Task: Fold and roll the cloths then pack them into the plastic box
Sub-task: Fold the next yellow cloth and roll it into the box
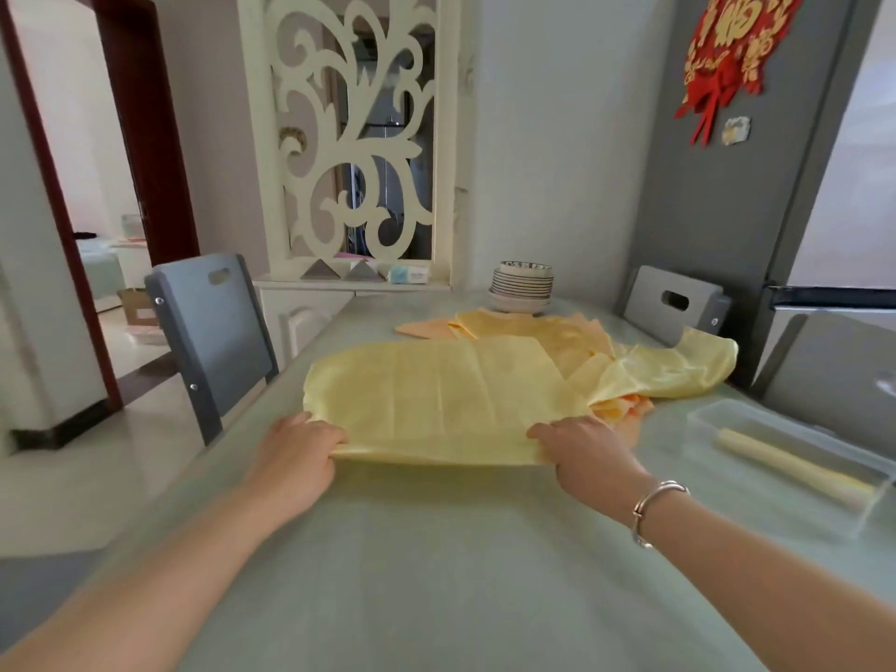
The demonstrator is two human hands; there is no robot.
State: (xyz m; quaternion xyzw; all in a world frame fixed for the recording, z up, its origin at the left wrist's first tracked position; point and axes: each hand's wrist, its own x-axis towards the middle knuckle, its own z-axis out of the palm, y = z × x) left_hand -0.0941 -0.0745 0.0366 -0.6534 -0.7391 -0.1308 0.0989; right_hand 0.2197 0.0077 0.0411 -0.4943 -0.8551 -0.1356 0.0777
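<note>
Yellow cloth (436,395), flat on tabletop (436,574): left hand (300,448) and right hand (582,446) each pinch a near corner. Plastic box (795,458), right of cloth, holds one rolled cloth (785,465)

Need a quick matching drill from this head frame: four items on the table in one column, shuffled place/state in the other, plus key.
Column 1
1. yellow cloth
2. rolled cloth
3. stack of bowls
4. loose cloth pile

Column 2
A. at the table's far end, near the wall
B. lying inside the plastic box
C. near edge gripped by left hand and right hand
D. heaped unfolded beyond the right hand, between the bowls and the box

Pairs: 1-C, 2-B, 3-A, 4-D
</note>
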